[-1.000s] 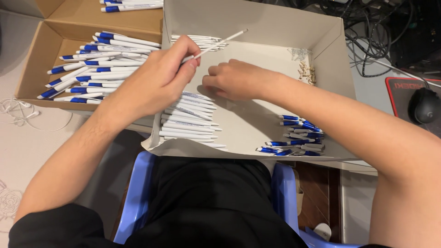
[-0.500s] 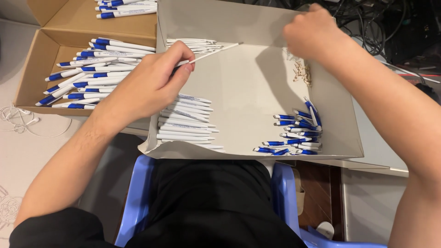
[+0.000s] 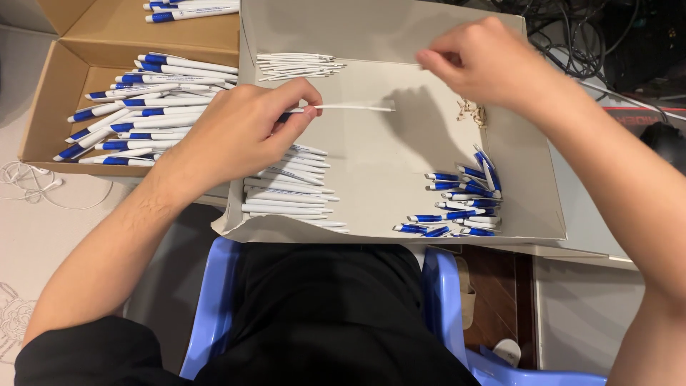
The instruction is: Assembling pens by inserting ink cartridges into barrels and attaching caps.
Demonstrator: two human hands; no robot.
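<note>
My left hand (image 3: pixel 243 132) pinches a thin white pen tube (image 3: pixel 354 107) that points right, level over a grey cardboard tray (image 3: pixel 371 179). My right hand (image 3: pixel 489 61) hovers over the tray's back right with thumb and finger pinched on a tiny piece, seemingly a spring. A small heap of springs (image 3: pixel 471 111) lies just below it. White pen barrels (image 3: pixel 286 189) are stacked under my left hand. Thin white refills (image 3: pixel 296 64) lie at the tray's back, and blue pen parts (image 3: pixel 464 207) are piled at its front right.
A brown cardboard box (image 3: pixel 50 86) to the left holds several blue-and-white pens (image 3: pixel 143 107). Black cables (image 3: pixel 572 36) tangle at the back right. A white earphone cord (image 3: pixel 28 179) lies on the left. A blue plastic chair (image 3: pixel 214 307) is under me.
My right hand left the tube by my left hand, reached to the springs at the back right, and now moves back left with fingers pinched. The left hand's tube has levelled out.
</note>
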